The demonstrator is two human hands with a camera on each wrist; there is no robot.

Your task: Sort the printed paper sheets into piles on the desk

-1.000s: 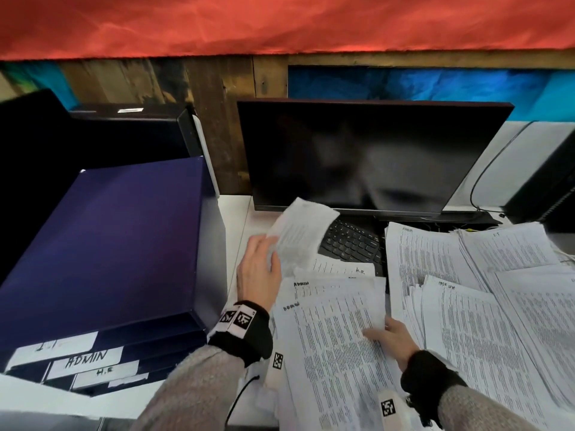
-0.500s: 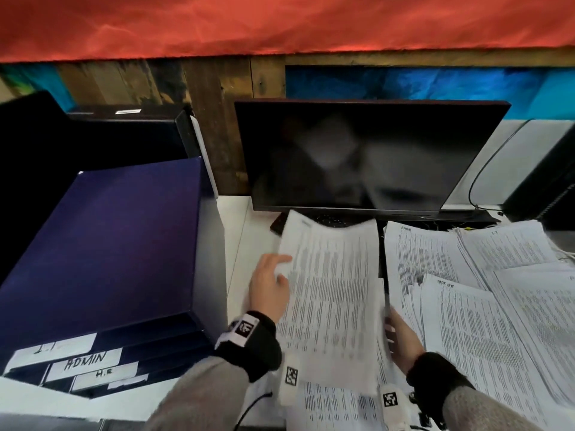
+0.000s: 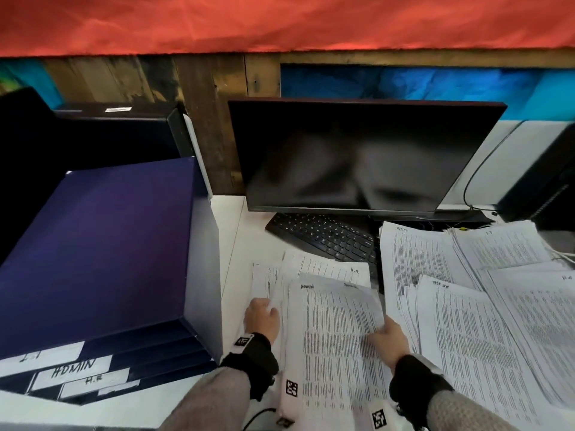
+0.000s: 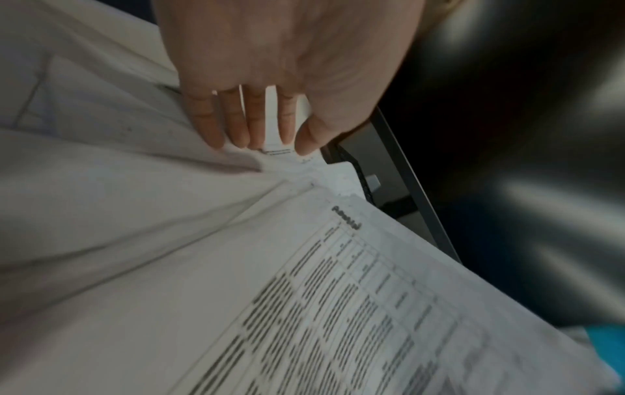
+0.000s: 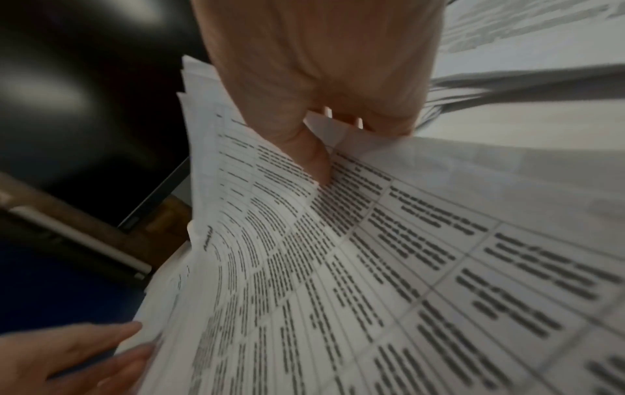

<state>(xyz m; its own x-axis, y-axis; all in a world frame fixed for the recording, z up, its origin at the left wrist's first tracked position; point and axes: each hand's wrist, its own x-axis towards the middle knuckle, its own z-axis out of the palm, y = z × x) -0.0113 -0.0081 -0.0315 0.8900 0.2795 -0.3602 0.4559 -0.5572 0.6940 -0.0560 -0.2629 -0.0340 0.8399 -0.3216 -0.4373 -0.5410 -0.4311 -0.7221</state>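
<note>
Lowered since the earlier frame, the top sheet (image 3: 334, 334) lies lengthwise up the lower centre of the tabletop (image 3: 245, 244), right hand (image 3: 390, 337) pinching its right edge (nearer), left hand (image 3: 261, 317) fingers (image 4: 233, 120) extended on its left edge.

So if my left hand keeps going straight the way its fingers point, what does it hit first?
Probably the loose sheets its fingers already touch; beyond them lies the keyboard, though depth is unclear.
</note>
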